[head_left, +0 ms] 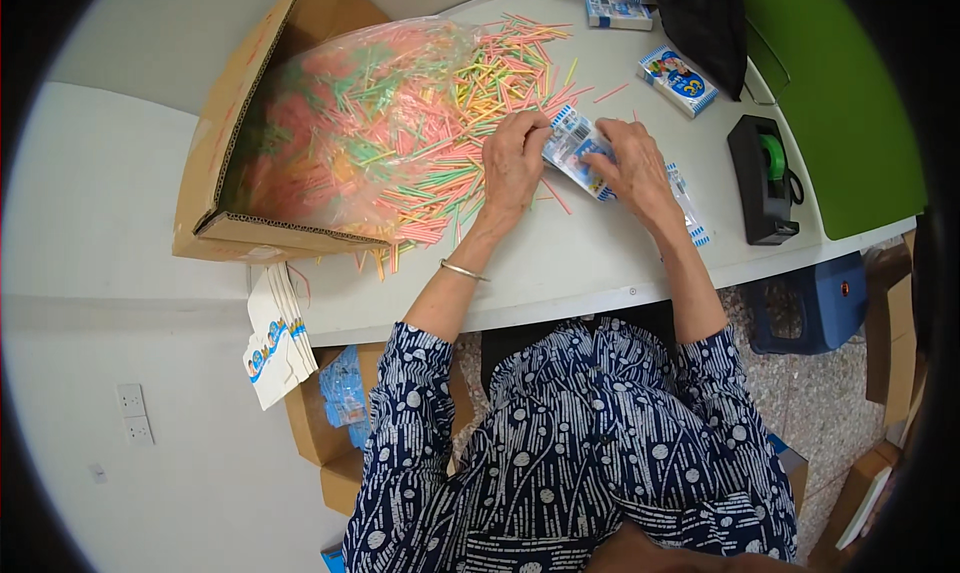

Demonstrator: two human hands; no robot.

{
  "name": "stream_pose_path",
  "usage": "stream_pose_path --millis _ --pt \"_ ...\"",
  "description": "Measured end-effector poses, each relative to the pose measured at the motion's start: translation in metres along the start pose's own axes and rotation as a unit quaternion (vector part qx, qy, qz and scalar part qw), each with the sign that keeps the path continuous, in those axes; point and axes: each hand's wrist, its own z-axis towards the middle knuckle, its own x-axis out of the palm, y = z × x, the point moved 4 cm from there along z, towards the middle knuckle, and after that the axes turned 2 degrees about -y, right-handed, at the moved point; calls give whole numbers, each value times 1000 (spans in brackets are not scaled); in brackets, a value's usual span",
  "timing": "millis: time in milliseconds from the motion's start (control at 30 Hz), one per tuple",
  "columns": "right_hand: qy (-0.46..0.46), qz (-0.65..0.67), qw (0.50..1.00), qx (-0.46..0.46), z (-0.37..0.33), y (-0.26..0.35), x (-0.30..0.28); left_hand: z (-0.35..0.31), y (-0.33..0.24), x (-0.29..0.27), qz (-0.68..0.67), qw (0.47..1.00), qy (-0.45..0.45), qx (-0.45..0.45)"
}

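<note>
Between my two hands is a small flat packet [577, 155], blue and white with striped ends, held just over the white table. My left hand [514, 163] pinches its left end with the fingertips. At the right end, my right hand [638, 168] grips it, the thumb lying across the printed face. Another blue-and-white packet [690, 208] rests on the table, partly hidden by my right wrist. Close to my left hand spreads a heap of thin pink, green and yellow sticks [500, 73], spilling from a clear plastic bag [390, 98].
A cardboard box [215, 163] on its side holds the bag. To the right stands a black tape dispenser [755, 193] with green tape. Beyond it lie a packet [678, 81], another packet [618, 13] and a black bag [705, 23]. White folded cards [280, 338] overhang the table's left edge.
</note>
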Motion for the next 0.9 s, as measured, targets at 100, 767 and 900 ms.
stream_pose_path --millis 100,767,900 --pt "27 73 996 42 2 -7 6 -4 4 -3 -51 997 17 -57" --pt "131 292 947 39 -12 41 -30 -29 -55 -50 -33 992 121 -34" --pt "185 275 944 -7 -24 52 -11 -52 -43 -62 -111 978 122 -125"
